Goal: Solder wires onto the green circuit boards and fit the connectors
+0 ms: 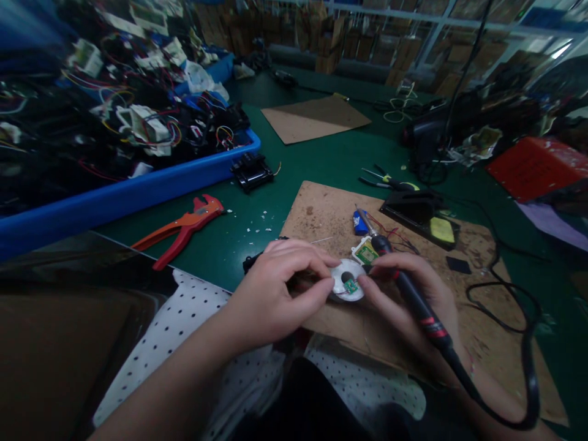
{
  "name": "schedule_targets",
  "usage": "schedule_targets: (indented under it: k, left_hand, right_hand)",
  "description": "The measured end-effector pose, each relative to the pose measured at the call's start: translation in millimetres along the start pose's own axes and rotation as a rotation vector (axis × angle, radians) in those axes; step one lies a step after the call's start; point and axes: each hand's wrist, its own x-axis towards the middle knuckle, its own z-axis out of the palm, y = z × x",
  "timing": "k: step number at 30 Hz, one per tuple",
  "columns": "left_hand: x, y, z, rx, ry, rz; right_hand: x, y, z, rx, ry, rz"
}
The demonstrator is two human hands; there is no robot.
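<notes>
Two hands together above the brown board (pixel 305 211), close to its near left corner. In the left hand (pixel 282 285), nearly closed, thumb and forefinger pinched on the left rim of a white disc (pixel 346 264). In the right hand (pixel 420 294), half curled, a soldering iron (pixel 411 300) (tip pointing to the far edge of the board), with the thumb also at the right rim of the disc. On this disc, a small green circuit (pixel 351 286). Just beyond, on the board, a framed circuit (pixel 366 252) and a blue pack (pixel 360 224); cannot tell whether touched by the iron tip. Toward the board's far right corner, a black stand (pixel 407 211) with a yellow sponge (pixel 441 230). On the green table (pixel 243 236), by its near edge, red-orange cutters (pixel 193 226); past the board's far edge, pliers (pixel 388 181).
</notes>
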Motion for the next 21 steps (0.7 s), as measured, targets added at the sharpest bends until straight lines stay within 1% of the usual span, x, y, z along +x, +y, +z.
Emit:
schedule_targets:
  k: [2, 4, 5, 6, 8, 11, 12, 14, 16, 18, 20, 21]
  left_hand:
    - [1.6, 0.4, -9.6, 0.032, 0.108, -0.061]
    - [4.3, 2.9, -17.7, 0.124, 0.194, -0.121]
    - [6.2, 5.1, -20.6, 0.177, 0.206, -0.15]
    - [8.5, 7.9, -22.4, 0.227, 0.189, -0.176]
    - [14.1, 14.5, -22.9, 0.322, 0.08, -0.205]
    - [23.6, 22.9, -18.0, 0.453, -0.154, -0.206]
    - [26.6, 24.3, -15.6, 0.477, -0.22, -0.213]
    - [31.3, 24.2, -11.1, 0.471, -0.315, -0.24]
    - [34.3, 20.4, -7.5, 0.416, -0.382, -0.252]
    - [35.6, 14.2, -4.9, 0.355, -0.42, -0.25]
    - [35.0, 7.6, -2.6, 0.307, -0.41, -0.269]
    - [34.0, 4.7, -1.5, 0.286, -0.38, -0.284]
  right_hand:
    - [0.1, -0.9, 0.5, 0.002, 0.005, 0.004]
    - [0.1, -1.4, 0.6, -0.003, 0.008, 0.006]
    - [0.1, -1.5, 0.5, -0.007, 0.007, 0.009]
    - [0.0, -1.6, 0.4, -0.012, 0.004, 0.01]
    - [0.1, -1.5, 0.1, -0.015, -0.002, 0.002]
    - [0.8, -1.2, -0.2, -0.011, -0.006, -0.02]
    - [1.1, -1.1, -0.3, -0.009, -0.004, -0.023]
    - [1.4, -0.8, -0.4, -0.006, -0.008, -0.028]
    - [1.3, -0.2, -0.3, 0.0, -0.019, -0.03]
    - [0.9, 0.8, -0.1, 0.008, -0.025, -0.038]
    - [0.5, 1.6, 0.1, 0.012, -0.025, -0.043]
    - [0.4, 1.9, 0.2, 0.01, -0.021, -0.046]
